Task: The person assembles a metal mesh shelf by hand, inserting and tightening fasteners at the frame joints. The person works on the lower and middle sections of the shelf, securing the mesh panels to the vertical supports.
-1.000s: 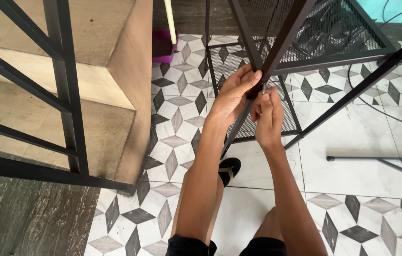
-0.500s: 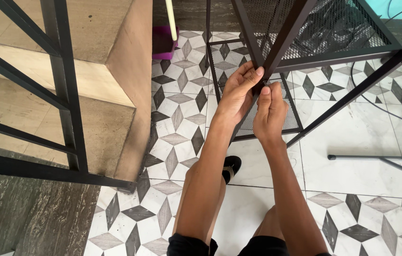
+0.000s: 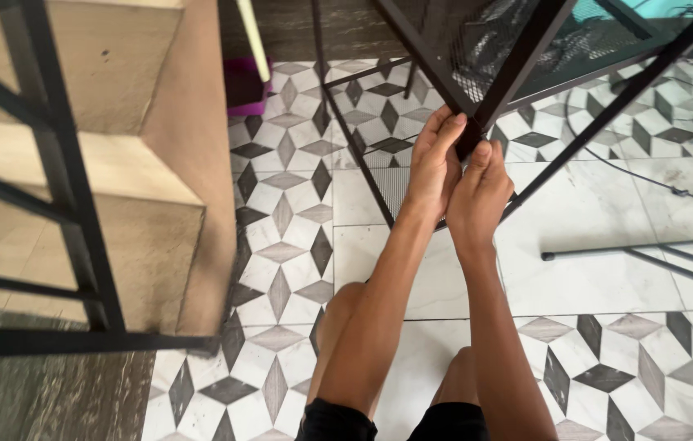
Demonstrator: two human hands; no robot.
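I see my left hand (image 3: 435,167) and right hand (image 3: 480,192) both closed around the lower end of a black metal bar (image 3: 518,61), which slants up from between them above the tiled floor (image 3: 281,245).

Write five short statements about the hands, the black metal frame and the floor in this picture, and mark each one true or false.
1. Both hands, the left hand and the right hand, are at the same slanted black metal bar. True.
2. The floor of white tiles with grey and black diamond shapes is carpeted. False: it is hard tile.
3. A black wire mesh panel sits above the hands. True.
4. The right hand holds a screwdriver. False: no tool shows in either hand.
5. The loose thin black metal rod lies on the floor to the left of the arms. False: it lies to their right.
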